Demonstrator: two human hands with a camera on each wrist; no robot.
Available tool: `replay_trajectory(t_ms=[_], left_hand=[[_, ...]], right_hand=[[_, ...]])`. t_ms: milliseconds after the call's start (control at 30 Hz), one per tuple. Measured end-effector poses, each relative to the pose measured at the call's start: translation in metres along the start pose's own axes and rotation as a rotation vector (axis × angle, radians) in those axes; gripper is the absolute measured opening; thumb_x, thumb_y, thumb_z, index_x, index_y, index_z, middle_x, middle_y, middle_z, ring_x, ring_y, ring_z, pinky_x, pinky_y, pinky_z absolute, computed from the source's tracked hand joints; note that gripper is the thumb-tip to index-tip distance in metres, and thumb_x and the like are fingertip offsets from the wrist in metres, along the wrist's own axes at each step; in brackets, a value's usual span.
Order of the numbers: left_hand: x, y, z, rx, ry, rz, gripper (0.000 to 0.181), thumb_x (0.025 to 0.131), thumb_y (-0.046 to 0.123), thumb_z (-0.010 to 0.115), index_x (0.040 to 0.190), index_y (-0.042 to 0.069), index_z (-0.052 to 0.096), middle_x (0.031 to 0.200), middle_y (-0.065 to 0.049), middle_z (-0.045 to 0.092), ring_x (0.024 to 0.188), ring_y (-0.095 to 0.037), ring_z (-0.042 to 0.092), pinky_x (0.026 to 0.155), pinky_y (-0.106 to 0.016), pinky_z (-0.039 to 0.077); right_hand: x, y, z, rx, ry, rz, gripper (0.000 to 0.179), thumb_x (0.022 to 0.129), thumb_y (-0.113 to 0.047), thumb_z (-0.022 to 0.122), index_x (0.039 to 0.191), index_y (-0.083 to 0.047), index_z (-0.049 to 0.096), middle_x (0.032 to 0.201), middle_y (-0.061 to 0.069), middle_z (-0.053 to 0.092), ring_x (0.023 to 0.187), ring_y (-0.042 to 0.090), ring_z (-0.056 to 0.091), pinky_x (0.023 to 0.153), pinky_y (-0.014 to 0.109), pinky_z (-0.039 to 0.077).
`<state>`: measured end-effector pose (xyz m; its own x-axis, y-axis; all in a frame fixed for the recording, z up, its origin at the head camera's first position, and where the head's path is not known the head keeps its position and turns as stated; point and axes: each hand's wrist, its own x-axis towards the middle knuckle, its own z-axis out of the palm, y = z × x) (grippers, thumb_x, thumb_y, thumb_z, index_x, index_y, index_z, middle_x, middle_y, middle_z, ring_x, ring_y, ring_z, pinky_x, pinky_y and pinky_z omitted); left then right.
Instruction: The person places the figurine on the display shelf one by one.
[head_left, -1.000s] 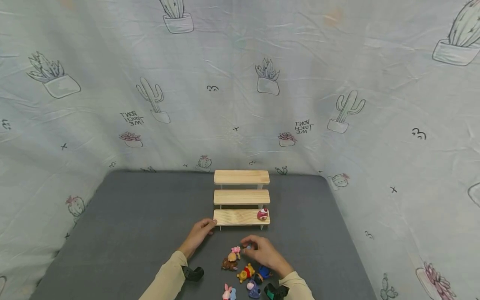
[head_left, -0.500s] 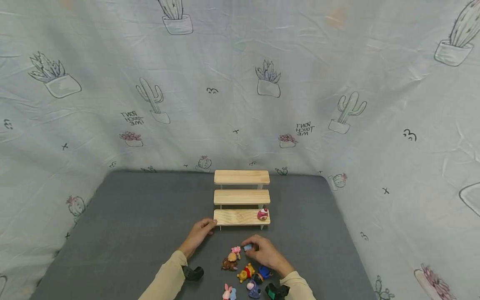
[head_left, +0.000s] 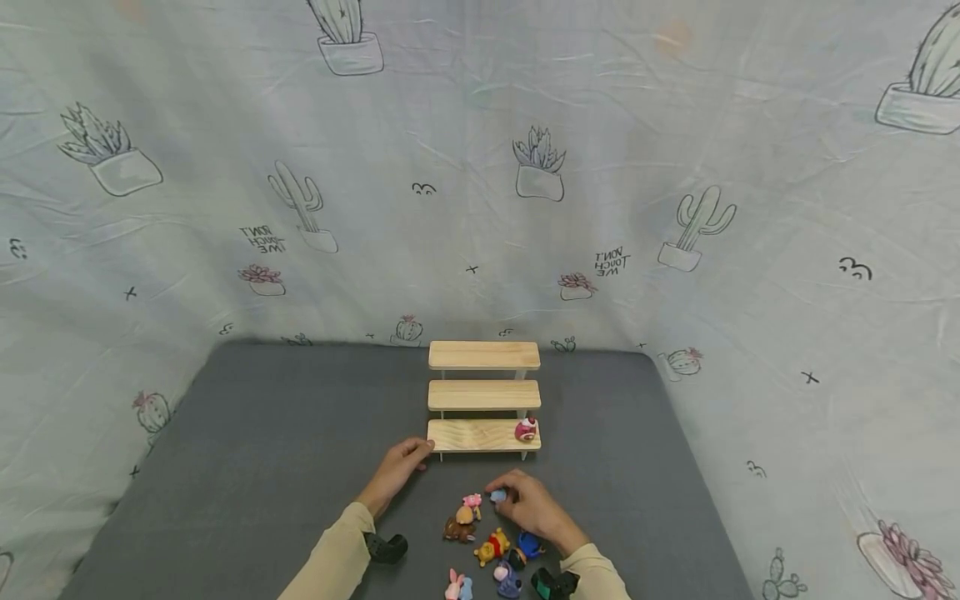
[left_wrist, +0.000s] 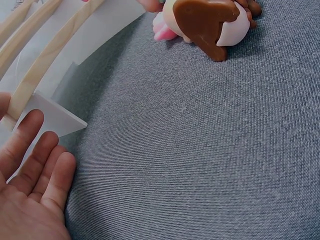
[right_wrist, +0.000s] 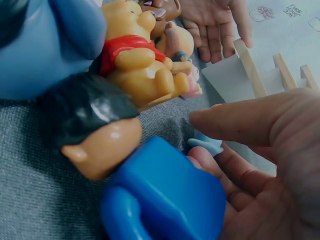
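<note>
My left hand [head_left: 396, 471] is at the left end of the lowest step of a three-tier wooden display stand [head_left: 476, 434]. Its thumb touches the board's corner, while the straight fingers [left_wrist: 59, 175] lie beside the clear side panel [left_wrist: 50, 117]. Just in front of the stand, my right hand [head_left: 534, 508] pinches a small light-blue toy figure [right_wrist: 212, 146] between thumb and finger, close over the cloth; most of the figure is hidden by the fingers. A blue-clothed, black-haired figurine [right_wrist: 165, 185] lies under that wrist. Beside it is a yellow bear figurine [head_left: 492, 547] in a red shirt.
A dark-pink figurine [head_left: 526, 429] sits at the right end of the lowest step. Brown [head_left: 459, 529] and pink figurines [head_left: 472, 500] lie between the hands, a purple-blue one [head_left: 507, 578] and a pink long-eared one [head_left: 453, 586] nearer the front. A patterned cloth [head_left: 480, 208] hangs behind the grey table [head_left: 300, 417].
My right hand has shifted very slightly to the right, and more of the light-blue figure shows between its fingers. The left hand stays at the stand.
</note>
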<state>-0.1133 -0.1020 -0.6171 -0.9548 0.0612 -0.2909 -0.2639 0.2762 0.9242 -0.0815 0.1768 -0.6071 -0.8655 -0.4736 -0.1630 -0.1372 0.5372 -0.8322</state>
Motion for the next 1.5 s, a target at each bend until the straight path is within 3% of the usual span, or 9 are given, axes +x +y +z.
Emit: replay_trajectory(t_ms=[500,800,1200,1500], left_hand=[[-0.0007,-0.0034,0.0019,-0.008,0.003,-0.01,0.041,0.1,0.046,0.061,0.11,0.006,0.069,0.121,-0.008,0.064,0.106,-0.017,0.06,0.087,-0.03,0.051],[-0.0003,-0.0029,0.0018,-0.006,0.012,-0.016,0.041,0.1,0.045,0.061,0.109,0.005,0.069,0.119,-0.007,0.064,0.104,-0.016,0.06,0.087,-0.03,0.051],[-0.0024,-0.0002,0.0018,-0.013,0.017,-0.013,0.041,0.099,0.045,0.062,0.109,0.006,0.069,0.12,-0.008,0.065,0.105,-0.019,0.061,0.088,-0.033,0.051],[0.0004,-0.0011,0.0018,-0.005,0.008,-0.018,0.043,0.099,0.048,0.062,0.107,0.007,0.069,0.121,-0.007,0.065,0.105,-0.016,0.06,0.088,-0.031,0.051]], right_hand=[[-0.0011,0.0016,-0.0001,-0.013,-0.006,0.04,0.017,0.093,-0.006,0.069,0.109,-0.011,0.072,0.097,0.001,0.06,0.076,0.005,0.049,0.066,0.022,0.041],[-0.0016,0.0069,0.0009,0.079,-0.003,0.047,0.013,0.095,-0.006,0.065,0.108,-0.009,0.067,0.102,0.005,0.062,0.076,0.008,0.05,0.064,0.023,0.041],[-0.0018,0.0082,-0.0012,0.168,0.013,0.093,0.015,0.095,-0.008,0.066,0.11,-0.007,0.067,0.095,0.004,0.065,0.072,0.008,0.053,0.061,0.022,0.043],[-0.0026,0.0067,-0.0016,0.229,0.018,0.112,0.02,0.093,-0.008,0.07,0.112,-0.004,0.067,0.101,0.01,0.068,0.08,0.013,0.057,0.063,0.024,0.045]])
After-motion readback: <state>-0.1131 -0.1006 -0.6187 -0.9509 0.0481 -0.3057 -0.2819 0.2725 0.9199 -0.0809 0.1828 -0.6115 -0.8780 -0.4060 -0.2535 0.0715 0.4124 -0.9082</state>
